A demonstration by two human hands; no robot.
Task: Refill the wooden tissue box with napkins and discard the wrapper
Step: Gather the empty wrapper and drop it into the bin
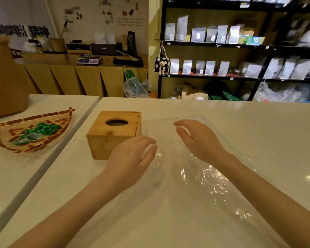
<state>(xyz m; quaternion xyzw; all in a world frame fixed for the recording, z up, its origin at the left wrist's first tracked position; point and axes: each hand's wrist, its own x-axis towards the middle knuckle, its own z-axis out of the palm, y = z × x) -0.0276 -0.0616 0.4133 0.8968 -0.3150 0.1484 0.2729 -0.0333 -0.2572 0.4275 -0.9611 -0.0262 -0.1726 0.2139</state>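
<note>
Both hands are out over the clear plastic wrapper (195, 176), which lies spread flat and crinkly on the white counter (258, 131). Left hand (131, 160) rests palm down on the wrapper's left edge, fingers loosely spread, not gripping anything as far as I can see. Right hand (199, 138) hovers open over the far part of the wrapper, fingers curved, nothing in it.

Room looks like a tea shop: black shelving (222, 45) at the back right full of silver pouches, a wooden sideboard (82, 76) at the back left with a scale on it. A second white counter (16, 167) sits just beside this one on the left, narrow gap between them.

One wooden tissue box (115, 133) stands upright just left of the wrapper, right by the left hand, oval slot on top. One woven basket (34, 131) with green packets sits on the other counter. Plenty of bare counter to the right and in front.
</note>
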